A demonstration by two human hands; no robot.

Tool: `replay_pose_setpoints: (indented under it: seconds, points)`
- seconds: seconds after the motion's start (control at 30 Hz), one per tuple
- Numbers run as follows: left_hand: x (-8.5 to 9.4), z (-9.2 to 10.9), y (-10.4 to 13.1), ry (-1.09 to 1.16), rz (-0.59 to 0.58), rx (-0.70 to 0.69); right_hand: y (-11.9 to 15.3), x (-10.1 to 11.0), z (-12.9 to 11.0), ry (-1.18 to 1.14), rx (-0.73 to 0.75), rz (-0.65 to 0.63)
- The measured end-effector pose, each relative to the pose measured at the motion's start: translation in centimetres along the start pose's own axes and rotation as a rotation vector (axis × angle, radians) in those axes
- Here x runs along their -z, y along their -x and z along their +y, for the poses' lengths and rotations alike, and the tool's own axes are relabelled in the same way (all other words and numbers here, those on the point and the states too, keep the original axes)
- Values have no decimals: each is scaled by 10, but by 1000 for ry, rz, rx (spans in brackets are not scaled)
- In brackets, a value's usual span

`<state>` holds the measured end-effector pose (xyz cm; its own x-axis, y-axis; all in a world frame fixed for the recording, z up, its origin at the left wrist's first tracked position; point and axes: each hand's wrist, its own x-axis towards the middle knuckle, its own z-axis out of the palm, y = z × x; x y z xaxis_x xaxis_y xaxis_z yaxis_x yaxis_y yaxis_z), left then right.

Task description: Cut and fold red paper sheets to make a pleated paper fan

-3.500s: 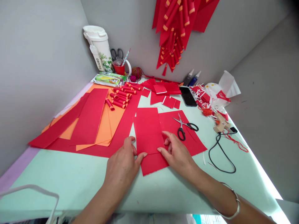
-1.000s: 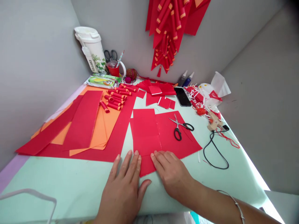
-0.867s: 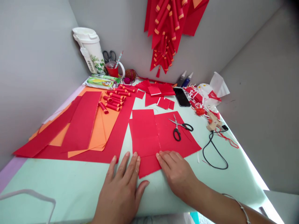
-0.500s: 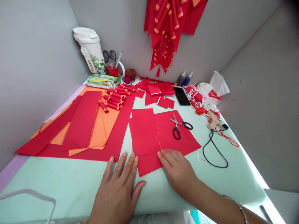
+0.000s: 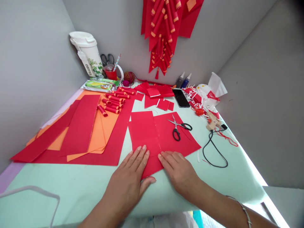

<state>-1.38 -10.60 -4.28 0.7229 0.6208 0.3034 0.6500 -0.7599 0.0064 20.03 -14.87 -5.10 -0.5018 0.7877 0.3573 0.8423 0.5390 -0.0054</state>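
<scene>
A creased strip of red paper (image 5: 144, 129) lies on top of a wider red sheet (image 5: 166, 136) at the table's middle. My left hand (image 5: 133, 174) rests flat on the strip's near left part, fingers stretched out and thumb apart. At the strip's near right edge, my right hand (image 5: 177, 171) presses down with its fingertips, fingers together and extended; nothing shows gripped in it. Scissors (image 5: 177, 126) with black handles lie partly spread on the wider sheet, beyond my right hand.
Red and orange sheets (image 5: 78, 126) spread on the left, with small red paper rolls (image 5: 112, 101) behind. A phone (image 5: 180, 97), paper scraps (image 5: 194, 95) and a black cord (image 5: 213, 145) lie right. A white cup (image 5: 86, 53) stands at the back left; red decorations (image 5: 163, 28) hang above.
My left hand has slid right, from the strip's left edge onto the paper. My right hand stays at the right edge. The camera view has shifted slightly.
</scene>
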Motion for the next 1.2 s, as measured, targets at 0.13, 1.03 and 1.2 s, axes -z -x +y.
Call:
replay_pose_setpoints:
  seconds: [0.13, 1.03, 1.2]
  points:
    - [3, -2, 0, 24, 3, 0, 0, 5, 11, -96, -95, 90]
    - [6, -33, -41, 257, -100, 163, -27, 14, 106, -532, -821, -120]
    - [1, -33, -37, 297, -65, 178, -23, 34, 110, -670, -665, -253]
